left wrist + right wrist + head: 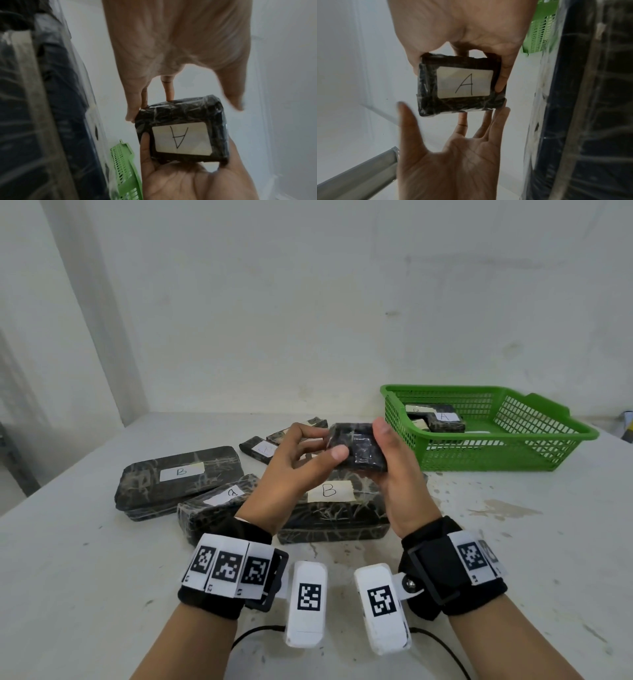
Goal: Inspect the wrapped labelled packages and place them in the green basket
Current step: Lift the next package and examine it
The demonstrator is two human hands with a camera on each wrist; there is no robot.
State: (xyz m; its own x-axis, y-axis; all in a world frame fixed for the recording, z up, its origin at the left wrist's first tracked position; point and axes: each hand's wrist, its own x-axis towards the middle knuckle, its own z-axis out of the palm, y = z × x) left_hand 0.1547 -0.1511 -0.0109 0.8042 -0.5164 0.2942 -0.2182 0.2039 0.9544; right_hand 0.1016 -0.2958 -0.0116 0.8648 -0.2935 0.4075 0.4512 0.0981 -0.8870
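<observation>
Overhead, small package label-down, right hand gripping, left hand fingertips touching, wrist views reveal "A".

place: bare workroom — stained white table | plain white wall — unfurnished
</observation>
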